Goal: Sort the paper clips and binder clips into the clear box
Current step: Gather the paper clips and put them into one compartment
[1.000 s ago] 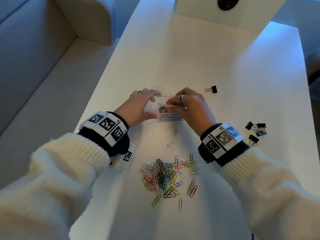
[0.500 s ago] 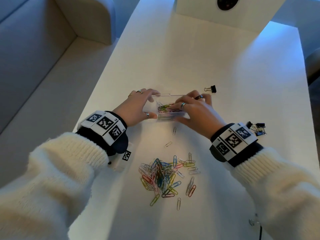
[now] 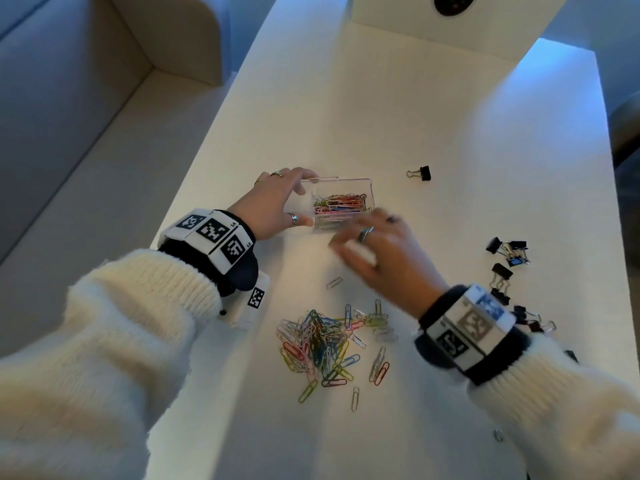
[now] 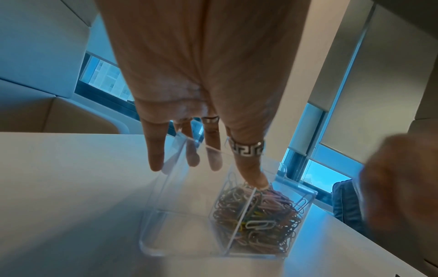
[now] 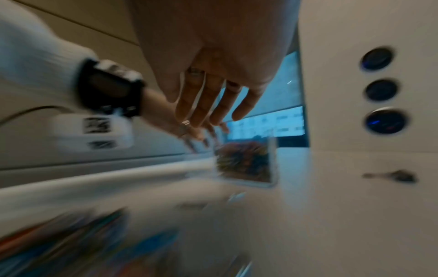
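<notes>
The clear box (image 3: 346, 180) stands on the white table (image 3: 415, 116), its right compartment full of coloured paper clips (image 3: 341, 206). My left hand (image 3: 294, 206) grips the box's left end, thumb on the near wall and fingers over the far rim; the left wrist view shows that hand (image 4: 214, 165) around the box (image 4: 177, 234). My right hand (image 3: 374, 244) hovers blurred just near-right of the box, fingers straight (image 5: 208, 112), holding nothing. A pile of loose paper clips (image 3: 322, 344) lies nearer me. Black binder clips (image 3: 507, 251) lie at the right, one alone (image 3: 420, 173) beyond the box.
A white device with dark round lenses (image 3: 453, 15) stands at the table's far end. A beige sofa (image 3: 69, 98) runs along the left edge. One stray paper clip (image 3: 334, 282) lies between box and pile. A small white tagged block (image 3: 249, 306) sits under my left wrist.
My right hand has pulled out of the box and drawn back toward me and to the right, now empty. The left hand still holds the box in place.
</notes>
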Action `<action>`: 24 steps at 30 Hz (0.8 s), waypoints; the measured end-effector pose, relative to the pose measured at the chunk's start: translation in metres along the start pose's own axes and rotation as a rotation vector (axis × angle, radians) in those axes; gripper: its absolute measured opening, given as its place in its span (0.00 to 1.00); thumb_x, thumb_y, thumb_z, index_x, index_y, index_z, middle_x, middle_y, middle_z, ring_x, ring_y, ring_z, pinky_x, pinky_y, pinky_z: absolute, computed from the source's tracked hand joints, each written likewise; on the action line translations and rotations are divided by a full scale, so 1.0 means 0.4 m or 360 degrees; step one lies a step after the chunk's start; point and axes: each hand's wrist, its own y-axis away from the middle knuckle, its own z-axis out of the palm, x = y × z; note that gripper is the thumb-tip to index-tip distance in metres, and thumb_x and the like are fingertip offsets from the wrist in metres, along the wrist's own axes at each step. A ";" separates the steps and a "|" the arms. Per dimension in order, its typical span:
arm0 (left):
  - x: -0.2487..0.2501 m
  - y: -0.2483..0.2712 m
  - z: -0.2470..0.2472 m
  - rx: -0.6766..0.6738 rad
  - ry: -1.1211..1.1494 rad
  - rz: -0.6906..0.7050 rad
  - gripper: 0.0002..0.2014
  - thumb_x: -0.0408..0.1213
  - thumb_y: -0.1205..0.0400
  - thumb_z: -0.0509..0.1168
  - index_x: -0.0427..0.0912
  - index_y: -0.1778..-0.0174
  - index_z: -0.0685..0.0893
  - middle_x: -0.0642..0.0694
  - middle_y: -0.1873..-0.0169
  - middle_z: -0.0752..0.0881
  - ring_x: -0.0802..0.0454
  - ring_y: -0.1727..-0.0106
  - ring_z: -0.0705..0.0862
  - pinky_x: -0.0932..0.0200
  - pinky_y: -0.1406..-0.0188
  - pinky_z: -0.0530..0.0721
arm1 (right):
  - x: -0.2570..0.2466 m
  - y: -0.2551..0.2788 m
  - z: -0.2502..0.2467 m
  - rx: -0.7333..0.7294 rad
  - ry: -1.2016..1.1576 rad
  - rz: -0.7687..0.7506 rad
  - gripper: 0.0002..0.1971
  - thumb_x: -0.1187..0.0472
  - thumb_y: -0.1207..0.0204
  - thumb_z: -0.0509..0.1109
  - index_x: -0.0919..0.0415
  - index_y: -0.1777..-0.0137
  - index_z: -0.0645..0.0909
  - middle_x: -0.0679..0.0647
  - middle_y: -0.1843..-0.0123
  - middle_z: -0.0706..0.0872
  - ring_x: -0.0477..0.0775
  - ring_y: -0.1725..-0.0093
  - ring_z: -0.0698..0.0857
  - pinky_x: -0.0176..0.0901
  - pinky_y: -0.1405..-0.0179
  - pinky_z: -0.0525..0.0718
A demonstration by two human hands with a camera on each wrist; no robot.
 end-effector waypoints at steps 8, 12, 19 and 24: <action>0.007 0.004 -0.004 -0.0017 -0.0022 -0.0014 0.32 0.40 0.24 0.70 0.47 0.26 0.65 0.42 0.38 0.77 0.46 0.40 0.71 0.55 0.35 0.65 | -0.061 0.148 0.130 -0.1299 0.0393 -0.0508 0.31 0.43 0.25 0.61 0.44 0.23 0.59 0.48 0.19 0.60 0.63 0.20 0.57 0.65 0.25 0.61; 0.009 0.004 -0.003 -0.0007 -0.0035 -0.0008 0.32 0.39 0.24 0.70 0.47 0.26 0.65 0.42 0.38 0.77 0.52 0.46 0.67 0.56 0.35 0.64 | -0.023 0.168 0.090 -0.1120 0.0289 -0.0282 0.28 0.36 0.26 0.53 0.42 0.27 0.67 0.47 0.22 0.67 0.60 0.23 0.67 0.61 0.31 0.74; 0.011 0.009 0.000 -0.0005 -0.0042 -0.0015 0.32 0.41 0.23 0.69 0.48 0.25 0.63 0.42 0.37 0.76 0.51 0.44 0.67 0.55 0.36 0.64 | -0.023 0.187 0.073 -0.1137 0.0282 0.0025 0.40 0.37 0.36 0.71 0.34 0.25 0.57 0.42 0.20 0.57 0.56 0.22 0.56 0.56 0.27 0.59; 0.011 0.008 0.003 -0.0018 -0.0058 -0.0043 0.32 0.41 0.23 0.69 0.48 0.25 0.62 0.42 0.36 0.76 0.45 0.39 0.69 0.54 0.35 0.65 | -0.024 0.174 0.085 -0.0985 0.0099 0.0090 0.26 0.46 0.30 0.71 0.38 0.31 0.72 0.42 0.29 0.71 0.52 0.33 0.67 0.47 0.35 0.71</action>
